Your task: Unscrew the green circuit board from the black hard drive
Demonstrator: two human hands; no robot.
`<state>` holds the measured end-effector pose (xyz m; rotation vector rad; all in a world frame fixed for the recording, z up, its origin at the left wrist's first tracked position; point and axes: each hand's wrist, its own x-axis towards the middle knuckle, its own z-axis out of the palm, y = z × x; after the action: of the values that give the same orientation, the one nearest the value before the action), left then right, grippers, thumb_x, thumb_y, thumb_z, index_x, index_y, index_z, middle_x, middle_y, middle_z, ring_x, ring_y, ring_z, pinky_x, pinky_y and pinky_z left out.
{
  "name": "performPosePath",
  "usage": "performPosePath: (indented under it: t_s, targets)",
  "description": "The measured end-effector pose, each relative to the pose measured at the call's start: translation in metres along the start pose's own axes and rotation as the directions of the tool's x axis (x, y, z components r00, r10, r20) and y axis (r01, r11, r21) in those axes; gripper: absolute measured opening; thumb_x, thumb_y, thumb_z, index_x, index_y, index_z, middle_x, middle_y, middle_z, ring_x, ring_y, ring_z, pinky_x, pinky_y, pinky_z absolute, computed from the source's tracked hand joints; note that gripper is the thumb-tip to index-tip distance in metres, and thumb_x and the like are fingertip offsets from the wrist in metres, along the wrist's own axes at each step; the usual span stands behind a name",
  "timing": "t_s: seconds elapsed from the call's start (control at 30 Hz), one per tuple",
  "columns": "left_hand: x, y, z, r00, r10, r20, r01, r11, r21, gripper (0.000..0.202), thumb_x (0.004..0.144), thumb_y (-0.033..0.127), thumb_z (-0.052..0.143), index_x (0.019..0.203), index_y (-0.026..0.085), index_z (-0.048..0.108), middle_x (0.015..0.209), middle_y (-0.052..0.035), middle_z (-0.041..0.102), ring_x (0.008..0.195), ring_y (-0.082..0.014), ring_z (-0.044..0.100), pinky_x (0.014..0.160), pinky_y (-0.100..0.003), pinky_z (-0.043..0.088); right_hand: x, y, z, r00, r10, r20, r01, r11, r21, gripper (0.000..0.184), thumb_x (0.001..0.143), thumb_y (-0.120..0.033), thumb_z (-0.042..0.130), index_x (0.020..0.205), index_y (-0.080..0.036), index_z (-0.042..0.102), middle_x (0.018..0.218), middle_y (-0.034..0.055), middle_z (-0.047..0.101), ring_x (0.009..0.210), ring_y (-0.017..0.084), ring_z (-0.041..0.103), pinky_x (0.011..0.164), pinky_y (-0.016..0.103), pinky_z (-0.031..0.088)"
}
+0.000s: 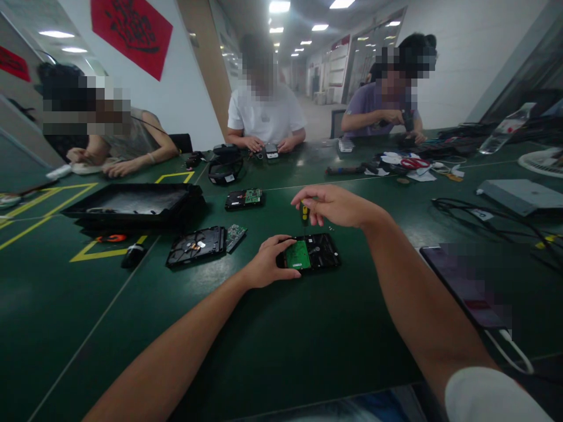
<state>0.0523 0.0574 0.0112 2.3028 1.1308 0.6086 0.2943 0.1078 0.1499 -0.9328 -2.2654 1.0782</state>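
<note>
Fingers of the right hand gripped a screwdriver over the hard drive, which those of the left hand clasped on the bench. Apparent screws lay loose, but the green board was still on. Leftward, out of the way, sat a second drive and a circuit board.

Tabletop smooth, faintly glossy. Hard drive casing matt, metal-looking. Bottle clear, glossy plastic. Phone screen glossy.

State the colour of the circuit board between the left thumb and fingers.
Green: the circuit board, in the head view.
</note>
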Motion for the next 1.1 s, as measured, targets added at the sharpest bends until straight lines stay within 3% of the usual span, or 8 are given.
performPosePath:
  t_s: [0.13, 0.3, 0.63, 0.8, 0.93, 1.1]
  targets:
    - [0.0002, -0.0006, 0.0006, 1.000, -0.005, -0.004, 0.005, 1.000, -0.001, 0.085, 0.076, 0.060, 0.084, 0.149, 0.029, 0.053, 0.152, -0.0131, 0.049, 0.143, -0.0386, 0.045, 0.121, -0.057, 0.035, 0.0008, 0.0005, 0.0014, 0.998, -0.010, -0.063, 0.008, 0.999, -0.038, 0.021, 0.096, -0.037, 0.064, 0.106, -0.019, 0.070, 0.086, 0.0025, 0.071, 0.069, 0.012, 0.061, 0.059, 0.023, 0.047]
    - [0.0001, -0.0005, 0.0004, 1.000, -0.003, -0.003, 0.003, 1.000, 0.004, 0.085, 0.076, 0.061, 0.083, 0.149, 0.029, 0.053, 0.152, -0.0130, 0.049, 0.143, -0.0385, 0.044, 0.121, -0.057, 0.034, 0.0018, -0.0011, 0.0060, 0.993, 0.061, -0.098, -0.068, 0.995, -0.068, 0.024, 0.089, -0.041, 0.072, 0.096, -0.019, 0.066, 0.074, 0.0014, 0.069, 0.063, 0.013, 0.063, 0.056, 0.024, 0.046]
    - [0.0010, -0.0031, 0.0024, 1.000, 0.005, -0.006, -0.005, 1.000, -0.003, 0.086, 0.075, 0.059, 0.085, 0.149, 0.029, 0.053, 0.152, -0.0127, 0.049, 0.143, -0.0386, 0.044, 0.121, -0.058, 0.034, 0.0026, -0.0069, 0.0098, 0.999, 0.016, -0.042, -0.019, 0.998, -0.054, 0.023, 0.100, -0.038, 0.059, 0.098, -0.018, 0.070, 0.078, 0.0014, 0.070, 0.060, 0.011, 0.062, 0.055, 0.023, 0.045]
    - [0.0006, -0.0028, 0.0015, 1.000, -0.002, -0.003, 0.002, 1.000, 0.003, 0.085, 0.075, 0.060, 0.084, 0.148, 0.029, 0.053, 0.152, -0.0127, 0.049, 0.143, -0.0389, 0.044, 0.121, -0.058, 0.034, 0.0056, 0.0003, 0.0095, 1.000, 0.018, -0.002, -0.018, 0.999, 0.031, 0.025, 0.104, -0.034, 0.053, 0.112, -0.018, 0.070, 0.089, 0.0047, 0.073, 0.063, 0.012, 0.064, 0.057, 0.024, 0.051]
    - [0.0005, -0.0030, 0.0015, 1.000, -0.004, 0.005, 0.003, 1.000, 0.013, 0.086, 0.076, 0.061, 0.083, 0.149, 0.027, 0.053, 0.152, -0.0135, 0.049, 0.143, -0.0384, 0.044, 0.122, -0.057, 0.034, 0.0053, 0.0008, 0.0086, 1.000, 0.030, 0.005, -0.030, 0.999, 0.012, 0.029, 0.104, -0.032, 0.049, 0.120, -0.018, 0.069, 0.082, 0.0036, 0.072, 0.060, 0.012, 0.062, 0.058, 0.025, 0.049]
    - [0.0000, -0.0017, 0.0006, 1.000, -0.001, 0.001, 0.001, 1.000, 0.003, 0.086, 0.076, 0.061, 0.084, 0.149, 0.028, 0.052, 0.153, -0.0131, 0.049, 0.144, -0.0386, 0.044, 0.121, -0.057, 0.034, 0.0028, -0.0039, 0.0068, 0.997, -0.003, -0.071, -0.002, 0.997, -0.081, 0.025, 0.095, -0.042, 0.064, 0.102, -0.019, 0.072, 0.082, 0.0017, 0.071, 0.067, 0.013, 0.060, 0.063, 0.026, 0.045]
